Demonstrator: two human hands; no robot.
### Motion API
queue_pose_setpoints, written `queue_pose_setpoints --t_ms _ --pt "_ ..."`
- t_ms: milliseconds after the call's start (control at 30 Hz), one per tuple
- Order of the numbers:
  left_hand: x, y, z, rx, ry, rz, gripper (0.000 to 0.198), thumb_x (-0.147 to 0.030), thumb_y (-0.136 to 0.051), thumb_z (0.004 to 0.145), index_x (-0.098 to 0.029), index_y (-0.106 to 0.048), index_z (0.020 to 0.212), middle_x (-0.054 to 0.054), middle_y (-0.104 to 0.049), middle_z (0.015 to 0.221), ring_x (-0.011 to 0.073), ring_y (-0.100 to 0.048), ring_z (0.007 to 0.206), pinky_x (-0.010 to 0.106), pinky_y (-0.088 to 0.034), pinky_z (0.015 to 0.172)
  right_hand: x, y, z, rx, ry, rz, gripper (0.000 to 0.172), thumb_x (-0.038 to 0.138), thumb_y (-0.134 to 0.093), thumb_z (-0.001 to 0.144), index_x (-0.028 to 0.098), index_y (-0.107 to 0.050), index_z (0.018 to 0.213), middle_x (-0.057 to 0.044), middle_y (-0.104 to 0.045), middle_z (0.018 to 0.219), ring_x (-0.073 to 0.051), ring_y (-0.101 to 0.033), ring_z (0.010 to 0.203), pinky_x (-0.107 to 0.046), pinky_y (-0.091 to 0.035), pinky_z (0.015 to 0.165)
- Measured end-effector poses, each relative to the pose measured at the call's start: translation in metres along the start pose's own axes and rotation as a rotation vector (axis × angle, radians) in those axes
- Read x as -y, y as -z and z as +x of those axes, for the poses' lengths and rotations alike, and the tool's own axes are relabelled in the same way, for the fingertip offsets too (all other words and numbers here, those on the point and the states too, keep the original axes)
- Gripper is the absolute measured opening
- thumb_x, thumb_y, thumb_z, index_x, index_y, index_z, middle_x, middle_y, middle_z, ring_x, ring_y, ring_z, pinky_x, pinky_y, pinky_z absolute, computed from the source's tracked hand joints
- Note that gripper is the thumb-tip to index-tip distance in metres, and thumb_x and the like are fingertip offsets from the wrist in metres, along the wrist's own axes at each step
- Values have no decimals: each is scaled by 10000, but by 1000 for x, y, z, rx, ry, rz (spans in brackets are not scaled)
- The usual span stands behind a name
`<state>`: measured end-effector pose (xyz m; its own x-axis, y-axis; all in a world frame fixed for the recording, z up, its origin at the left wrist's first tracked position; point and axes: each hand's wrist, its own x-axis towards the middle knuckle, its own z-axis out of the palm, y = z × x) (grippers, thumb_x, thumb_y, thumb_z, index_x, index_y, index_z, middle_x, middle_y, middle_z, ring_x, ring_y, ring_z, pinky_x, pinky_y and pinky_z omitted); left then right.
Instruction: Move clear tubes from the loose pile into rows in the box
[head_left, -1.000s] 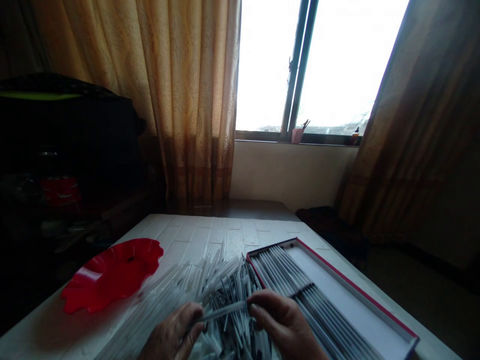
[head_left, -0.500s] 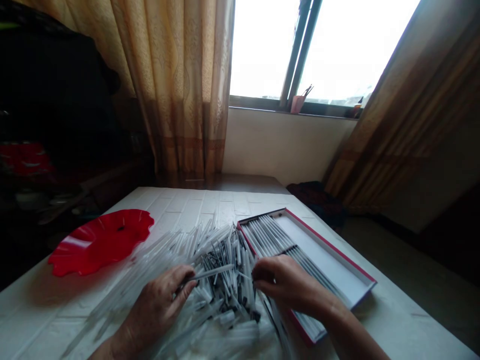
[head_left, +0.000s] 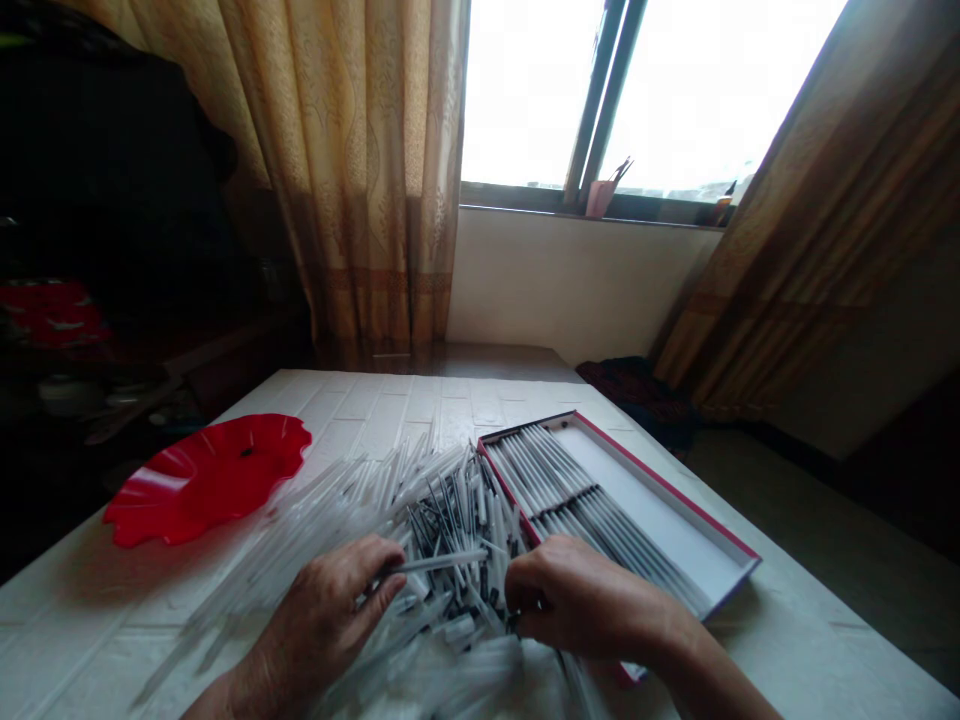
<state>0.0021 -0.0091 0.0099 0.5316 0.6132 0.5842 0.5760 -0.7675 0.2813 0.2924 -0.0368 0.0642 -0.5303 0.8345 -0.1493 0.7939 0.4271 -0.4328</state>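
My left hand (head_left: 322, 615) pinches a slim translucent pen barrel (head_left: 446, 561), which points to the right over the heap. Close to the box, my right hand (head_left: 566, 590) is low over the heap's right side, its fingers curled together; whatever is between them is hidden. Beneath both hands spreads a heap of pen parts: clear tubes (head_left: 300, 525), thin dark refills (head_left: 442, 515) and small dark pieces. To the right lies a shallow red-edged box (head_left: 652, 500), with rows of grey-white pens (head_left: 540, 465) along its left part.
A red wavy-edged plate (head_left: 180, 490) stands on the left of the white brick-patterned table (head_left: 360, 400). Behind the table are curtains (head_left: 367, 180) and a window, with a pink cup (head_left: 599, 198) on its sill. Dark cloth (head_left: 630, 390) lies beyond the far right corner.
My right hand has moved slightly down, with its fingers lower among the parts. My left hand has shifted a little right with the barrel. The view has moved slightly.
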Motion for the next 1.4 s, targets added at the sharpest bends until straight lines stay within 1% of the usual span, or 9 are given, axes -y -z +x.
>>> queue_pose_setpoints --t_ms 167,300,400,667,800,1000,1133,1233,1400 --pt "-3 0 0 26 -11 -26 133 -328 -511 999 -259 -625 1007 -23 -740 837 133 -738 725 189 -561 644 2 6 1 -114 -5 65 177 69 -632 789 188 -760 762 7 -704 630 -103 -572 566 -206 -369 562" --pt "-5 0 -1 54 -5 -39 131 -323 -502 1003 -262 -618 995 -32 -724 814 129 -723 698 192 -552 631 -2 5 3 -199 13 218 184 144 -601 890 189 -774 845 1 -715 648 -112 -596 561 -202 -410 551" --pt "-4 0 -1 67 3 -42 141 -326 -491 1006 -258 -615 1010 -27 -726 827 136 -725 710 204 -554 640 -4 -1 7 -214 23 279 161 156 -633 868 206 -786 874 23 -681 604 -107 -564 527 -192 -393 507" --pt "-1 0 -2 69 64 -39 155 -333 -499 988 -270 -641 992 -32 -743 843 138 -737 739 206 -563 650 -2 -10 15 -378 18 367 165 117 -623 770 196 -731 673 28 -638 540 -108 -542 485 -209 -382 489" --pt "15 2 -5 -13 179 -1 207 -390 -509 968 -256 -663 1001 11 -779 916 188 -766 810 265 -598 717 -17 2 14 -598 -60 457 172 270 -572 821 186 -689 726 -18 -679 624 -157 -615 550 -252 -474 526" --pt "32 9 -4 -109 397 -6 192 -377 -506 925 -261 -628 1019 16 -788 897 217 -778 779 280 -595 637 -41 10 12 -976 -146 505 246 420 -509 893 193 -600 879 -85 -731 737 -204 -679 581 -300 -535 531" --pt "28 6 -4 -85 472 -145 193 -385 -506 920 -275 -609 1040 -33 -744 785 153 -739 638 205 -539 538 -32 -7 17 -936 21 159 132 287 -552 907 207 -641 851 -50 -726 699 -182 -672 582 -272 -496 557" --pt "25 2 -2 -35 485 -298 300 -456 -432 973 -252 -632 1064 -36 -690 695 112 -659 511 188 -520 508 -22 -23 24 -825 181 -160 233 179 -443 944 206 -652 847 -48 -738 712 -174 -696 625 -267 -476 619" --pt "22 10 0 67 461 -505 473 -581 -378 1003 -233 -677 1117 57 -761 867 147 -717 625 190 -505 444 -11 -31 27 -707 188 -245 216 100 -466 845 208 -631 756 -26 -696 635 -171 -660 558 -270 -384 551"
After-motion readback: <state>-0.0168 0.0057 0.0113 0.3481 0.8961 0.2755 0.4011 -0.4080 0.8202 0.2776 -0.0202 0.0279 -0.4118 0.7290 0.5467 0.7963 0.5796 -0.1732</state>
